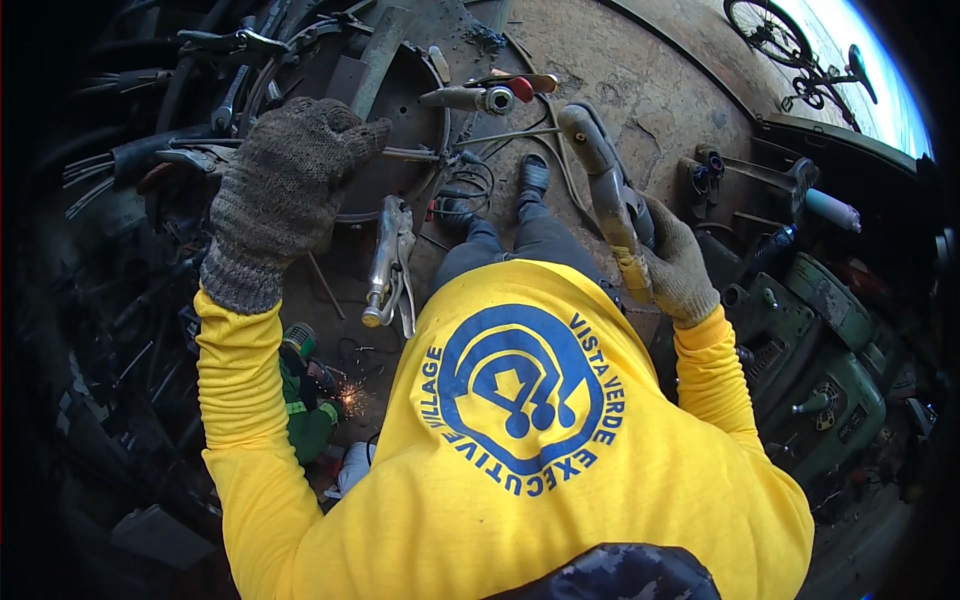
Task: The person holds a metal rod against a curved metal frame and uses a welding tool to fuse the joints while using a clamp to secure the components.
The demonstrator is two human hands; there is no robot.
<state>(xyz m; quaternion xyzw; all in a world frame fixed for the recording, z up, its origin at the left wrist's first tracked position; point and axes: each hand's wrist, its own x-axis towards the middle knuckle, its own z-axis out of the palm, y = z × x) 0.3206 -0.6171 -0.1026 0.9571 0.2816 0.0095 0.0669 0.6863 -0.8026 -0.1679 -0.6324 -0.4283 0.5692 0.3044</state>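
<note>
My left hand point(285, 190), in a dark grey knitted glove, is raised over the edge of a round metal worktop point(418, 120). Its fingers are curled, and whatever they may hold is hidden. A pair of silver locking pliers point(388, 262) hangs at the worktop's near rim, just right of that hand. My right hand point(678, 262), also gloved, is wrapped around a long grey tool with a rounded head point(603, 180). Yellow tape covers the tool's lower end, and its exact kind is unclear. It points away from me, above the floor.
Pliers and clamps point(235, 42) crowd the left. A tool with a red part point(520, 88) lies beyond the worktop. Cables point(480, 180) run near my feet. Sparks point(352, 398) fly beside a person in green point(305, 405). A green machine point(825, 375) stands right; a bicycle point(790, 50) is far right.
</note>
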